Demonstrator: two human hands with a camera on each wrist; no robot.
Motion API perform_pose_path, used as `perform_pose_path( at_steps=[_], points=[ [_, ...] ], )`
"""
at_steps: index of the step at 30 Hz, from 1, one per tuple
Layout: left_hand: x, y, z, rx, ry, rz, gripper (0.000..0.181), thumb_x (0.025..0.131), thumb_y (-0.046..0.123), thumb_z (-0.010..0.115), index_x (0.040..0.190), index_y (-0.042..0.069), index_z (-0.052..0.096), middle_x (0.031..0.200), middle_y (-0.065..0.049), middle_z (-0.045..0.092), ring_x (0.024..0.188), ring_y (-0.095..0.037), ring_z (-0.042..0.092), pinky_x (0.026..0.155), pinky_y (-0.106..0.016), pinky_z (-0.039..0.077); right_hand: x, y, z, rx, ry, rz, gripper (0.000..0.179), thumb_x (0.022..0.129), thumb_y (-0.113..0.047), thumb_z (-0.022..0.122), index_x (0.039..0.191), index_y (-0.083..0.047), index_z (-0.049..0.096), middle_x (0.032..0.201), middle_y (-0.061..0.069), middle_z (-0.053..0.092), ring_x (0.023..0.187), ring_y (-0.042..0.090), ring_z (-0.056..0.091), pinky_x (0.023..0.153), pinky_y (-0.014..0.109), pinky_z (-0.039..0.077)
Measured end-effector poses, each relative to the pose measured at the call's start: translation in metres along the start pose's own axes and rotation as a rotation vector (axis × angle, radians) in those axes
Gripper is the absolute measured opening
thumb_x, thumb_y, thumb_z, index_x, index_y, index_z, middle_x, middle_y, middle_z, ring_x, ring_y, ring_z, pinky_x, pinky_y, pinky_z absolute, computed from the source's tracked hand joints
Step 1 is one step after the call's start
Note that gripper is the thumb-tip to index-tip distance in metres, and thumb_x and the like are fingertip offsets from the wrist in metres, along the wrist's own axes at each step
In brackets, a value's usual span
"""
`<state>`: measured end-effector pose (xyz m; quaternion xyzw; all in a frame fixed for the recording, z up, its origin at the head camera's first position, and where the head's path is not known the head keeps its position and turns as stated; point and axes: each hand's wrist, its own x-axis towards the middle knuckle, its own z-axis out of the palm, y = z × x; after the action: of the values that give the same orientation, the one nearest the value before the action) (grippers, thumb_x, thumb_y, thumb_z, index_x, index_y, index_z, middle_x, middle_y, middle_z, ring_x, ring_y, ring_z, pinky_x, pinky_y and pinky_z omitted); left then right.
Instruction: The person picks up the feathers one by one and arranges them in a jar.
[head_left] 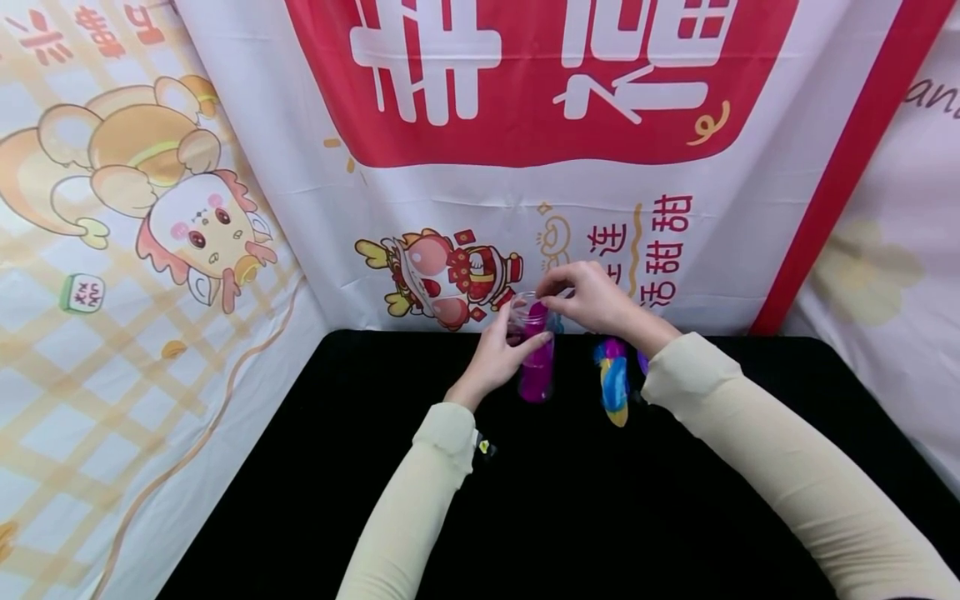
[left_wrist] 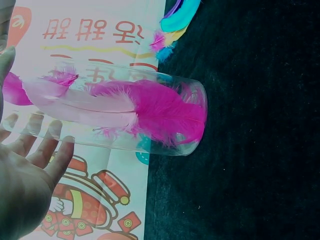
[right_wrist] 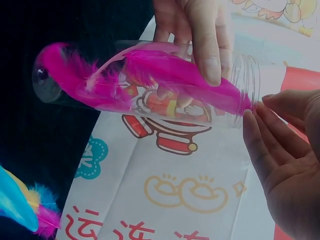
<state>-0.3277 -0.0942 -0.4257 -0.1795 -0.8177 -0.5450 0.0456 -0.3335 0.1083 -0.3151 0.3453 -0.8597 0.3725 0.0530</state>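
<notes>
Over a soft, matt black cloth-covered table (head_left: 600, 517), a tall clear cylindrical bottle with a ridged neck (right_wrist: 246, 67) stands roughly upright; whether its base touches the cloth cannot be told. Inside the bottle are fluffy magenta feathers (left_wrist: 170, 112) with frayed, downy edges, and a smoother, curved pale pink feather (left_wrist: 80, 107) with a fine central shaft. One long magenta feather (right_wrist: 195, 82) reaches up to the mouth of the bottle.

The left hand (head_left: 493, 354) grips the upper part of the bottle, thumb on one side and fingers round the other. At the bottle's mouth, the right hand (head_left: 588, 296) pinches the end of the long magenta feather between thumb and fingertips.

Right of the bottle lie glossy blue, yellow and magenta feathers (head_left: 615, 387), with a purple edge (head_left: 642, 362) partly hidden by the right wrist. Both arms wear cream sleeves (head_left: 397, 517) with folded cuffs.

Behind the bottle hangs a white, lightly creased fabric backdrop (head_left: 457, 192) with a large red panel, lettering and cartoon figures; left of the bottle, a tan-checked sheet (head_left: 112, 375) shows a cartoon animal.
</notes>
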Motion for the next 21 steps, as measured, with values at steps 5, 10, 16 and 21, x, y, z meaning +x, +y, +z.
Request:
perform_pose_path(
  at_steps=[5, 10, 16, 21],
  points=[
    [0.0001, -0.0008, 0.0005, 0.007, 0.004, 0.016, 0.076, 0.094, 0.047, 0.074, 0.156, 0.025, 0.036, 0.136, -0.004, 0.059, 0.126, -0.019, 0.058, 0.104, -0.042, 0.051, -0.0002, 0.0002, 0.0005, -0.017, 0.003, -0.002, 0.016, 0.097, -0.007, 0.069, 0.110, -0.002, 0.076, 0.108, 0.012, 0.075, 0.104, 0.026, 0.069, 0.091, 0.048, 0.057],
    [0.0003, -0.0004, -0.0009, 0.006, 0.003, -0.001, 0.077, 0.094, 0.048, 0.073, 0.156, 0.025, 0.034, 0.138, -0.003, 0.058, 0.126, -0.019, 0.058, 0.104, -0.042, 0.051, -0.0015, -0.0023, -0.0028, -0.022, 0.022, 0.002, 0.017, 0.097, -0.009, 0.068, 0.111, -0.003, 0.077, 0.109, 0.011, 0.075, 0.107, 0.026, 0.069, 0.087, 0.044, 0.060],
    [0.0012, 0.0002, -0.0011, -0.009, -0.003, -0.005, 0.077, 0.094, 0.047, 0.073, 0.157, 0.026, 0.033, 0.140, -0.004, 0.057, 0.127, -0.019, 0.057, 0.105, -0.043, 0.050, -0.0021, -0.0026, -0.0053, -0.024, 0.048, 0.006, 0.015, 0.098, -0.010, 0.068, 0.109, -0.006, 0.077, 0.109, 0.009, 0.075, 0.106, 0.024, 0.068, 0.087, 0.045, 0.059],
    [-0.0006, 0.0012, -0.0012, -0.016, -0.010, -0.009, 0.076, 0.095, 0.044, 0.073, 0.157, 0.026, 0.033, 0.141, -0.005, 0.056, 0.128, -0.020, 0.057, 0.105, -0.043, 0.050, -0.0044, -0.0036, -0.0059, -0.026, 0.047, 0.019, 0.015, 0.099, -0.011, 0.068, 0.110, -0.007, 0.077, 0.110, 0.008, 0.075, 0.106, 0.024, 0.068, 0.088, 0.046, 0.059]
  ],
)
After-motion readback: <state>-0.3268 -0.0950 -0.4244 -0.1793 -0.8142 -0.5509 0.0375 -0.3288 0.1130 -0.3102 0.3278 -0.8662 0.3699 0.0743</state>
